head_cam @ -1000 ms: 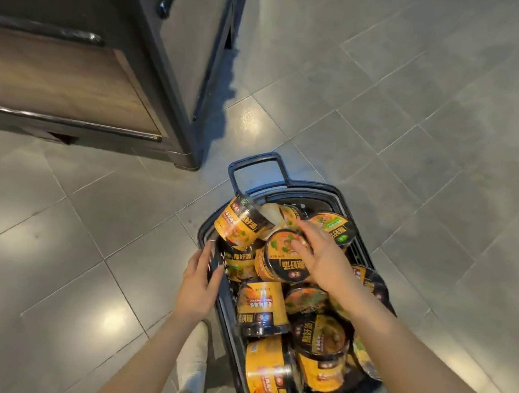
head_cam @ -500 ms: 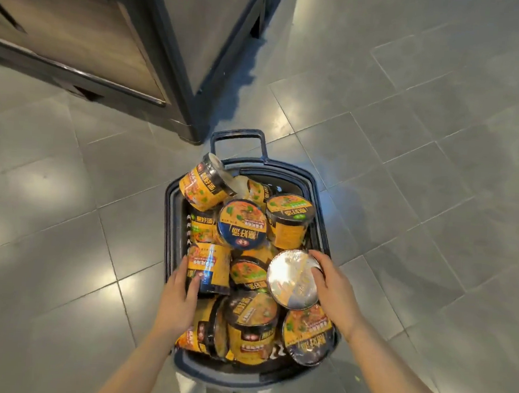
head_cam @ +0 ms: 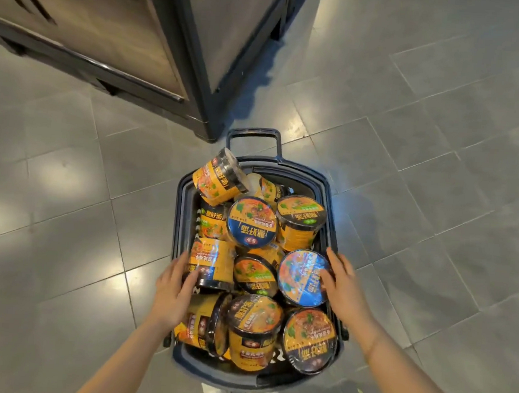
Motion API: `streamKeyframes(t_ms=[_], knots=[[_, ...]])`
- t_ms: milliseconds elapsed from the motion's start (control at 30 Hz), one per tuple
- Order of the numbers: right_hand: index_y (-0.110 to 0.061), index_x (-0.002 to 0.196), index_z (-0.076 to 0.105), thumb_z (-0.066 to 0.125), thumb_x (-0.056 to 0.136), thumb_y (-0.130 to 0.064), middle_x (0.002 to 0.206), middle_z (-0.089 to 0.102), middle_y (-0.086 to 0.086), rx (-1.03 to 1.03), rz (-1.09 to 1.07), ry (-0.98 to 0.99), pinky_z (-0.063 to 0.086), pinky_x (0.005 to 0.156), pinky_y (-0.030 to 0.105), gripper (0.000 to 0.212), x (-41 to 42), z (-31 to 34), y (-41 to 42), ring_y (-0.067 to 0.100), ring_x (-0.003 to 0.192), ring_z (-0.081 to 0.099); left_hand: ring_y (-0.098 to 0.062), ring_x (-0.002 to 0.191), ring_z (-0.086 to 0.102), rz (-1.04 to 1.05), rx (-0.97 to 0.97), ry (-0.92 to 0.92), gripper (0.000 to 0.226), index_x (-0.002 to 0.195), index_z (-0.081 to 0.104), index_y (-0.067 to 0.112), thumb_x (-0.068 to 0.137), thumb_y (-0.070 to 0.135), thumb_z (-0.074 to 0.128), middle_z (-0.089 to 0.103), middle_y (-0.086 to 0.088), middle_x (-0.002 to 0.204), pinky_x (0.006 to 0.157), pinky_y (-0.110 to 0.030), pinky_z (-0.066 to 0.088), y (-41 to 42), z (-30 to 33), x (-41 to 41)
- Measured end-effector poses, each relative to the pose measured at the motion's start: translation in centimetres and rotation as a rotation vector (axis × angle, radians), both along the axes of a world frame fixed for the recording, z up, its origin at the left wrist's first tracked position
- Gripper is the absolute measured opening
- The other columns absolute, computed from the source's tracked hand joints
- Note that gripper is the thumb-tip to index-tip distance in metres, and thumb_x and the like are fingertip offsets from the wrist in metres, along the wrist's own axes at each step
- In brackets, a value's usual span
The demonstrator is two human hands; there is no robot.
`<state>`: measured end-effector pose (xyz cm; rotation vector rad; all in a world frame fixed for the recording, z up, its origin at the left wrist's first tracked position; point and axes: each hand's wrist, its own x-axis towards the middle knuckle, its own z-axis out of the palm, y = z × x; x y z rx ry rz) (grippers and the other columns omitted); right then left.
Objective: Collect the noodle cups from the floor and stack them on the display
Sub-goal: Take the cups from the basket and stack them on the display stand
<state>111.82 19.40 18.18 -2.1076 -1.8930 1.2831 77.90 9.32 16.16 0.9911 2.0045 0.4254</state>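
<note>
My right hand (head_cam: 342, 283) curls around a blue-lidded noodle cup (head_cam: 304, 277) at the basket's (head_cam: 331, 201) right side. My left hand (head_cam: 173, 291), fingers straight, touches an orange cup (head_cam: 212, 262) lying at the left. The basket stands on the floor (head_cam: 66, 213) near a cabinet (head_cam: 110, 32).

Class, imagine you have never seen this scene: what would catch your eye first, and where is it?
First, the dark plastic shopping basket on the grey tiled floor, heaped with yellow-and-black noodle cups. Next, two bare hands: the right hand grips a blue-lidded cup, the left hand touches a yellow cup lying sideways.
</note>
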Motion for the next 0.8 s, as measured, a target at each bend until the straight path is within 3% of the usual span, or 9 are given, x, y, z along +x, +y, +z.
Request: streamKeyframes(t_ms=[133,233,333,467,533,633,800], knots=[[-0.033,0.154,0.001,0.027,0.102,-0.049,0.163,-0.008,-0.006,-0.031,0.243,-0.187,0.014,0.119,0.046,0.061,-0.5,-0.4,-0.9,0.020,0.150,0.005,-0.021,0.150,0.003,-0.017,-0.053,0.016,0.084,0.150,0.006,0.051,0.075,0.087,0.006,0.010,0.000,0.164,0.121,-0.045,0.007,-0.1,-0.9,0.2],[-0.037,0.152,-0.011,0.022,0.101,-0.054,0.161,-0.016,-0.006,-0.007,0.278,-0.333,0.012,0.118,0.053,0.063,-0.9,-1.7,-0.6,0.020,0.150,-0.003,-0.018,0.150,0.001,0.001,-0.019,0.046,0.081,0.151,0.005,0.050,0.078,0.085,0.003,0.006,-0.001,0.164,0.119,-0.042,0.006,-0.4,-1.9,0.6],[-0.040,0.151,-0.010,0.024,0.100,-0.056,0.161,-0.018,-0.006,-0.065,0.294,-0.298,0.010,0.118,0.053,0.064,-0.6,-2.0,-0.5,0.021,0.150,-0.006,-0.018,0.149,0.001,-0.024,-0.031,0.051,0.077,0.148,0.005,0.050,0.078,0.082,0.004,0.007,-0.001,0.164,0.119,-0.042,0.006,-0.6,-1.1,1.1],[-0.049,0.149,0.010,0.046,0.093,-0.059,0.162,-0.009,-0.004,-0.016,-0.077,0.012,0.015,0.119,0.048,0.067,0.2,-1.3,-0.2,0.022,0.150,0.002,-0.024,0.150,0.005,0.101,-0.094,-0.057,0.077,0.139,0.005,0.062,0.070,0.089,0.024,0.001,-0.005,0.164,0.119,-0.047,0.011,0.6,0.5,0.8],[-0.049,0.149,0.014,0.058,0.090,-0.053,0.162,0.002,-0.001,-0.027,-0.233,0.148,0.021,0.116,0.041,0.073,0.0,-1.6,0.3,0.021,0.149,0.010,-0.029,0.148,0.014,0.127,-0.083,-0.114,0.081,0.142,0.005,0.063,0.072,0.090,0.036,0.009,-0.010,0.162,0.118,-0.047,0.019,1.5,0.3,0.3],[-0.042,0.151,0.016,0.068,0.087,-0.040,0.152,0.029,0.003,-0.040,-0.294,0.251,0.027,0.106,0.029,0.083,-0.7,-2.7,0.7,0.020,0.142,0.029,-0.025,0.129,0.042,0.152,-0.048,-0.168,0.097,0.144,0.004,0.062,0.062,0.089,0.047,0.032,-0.010,0.144,0.110,-0.043,0.035,2.7,-0.6,-0.5],[-0.033,0.155,0.007,0.073,0.084,-0.035,0.152,0.028,0.007,-0.086,-0.316,0.231,0.024,0.106,0.029,0.097,-0.7,-3.8,1.0,0.020,0.141,0.026,-0.027,0.122,0.054,0.180,-0.101,-0.207,0.122,0.149,0.005,0.044,0.054,0.086,0.068,0.045,-0.004,0.140,0.102,-0.052,0.046,3.1,-3.4,-3.2]])
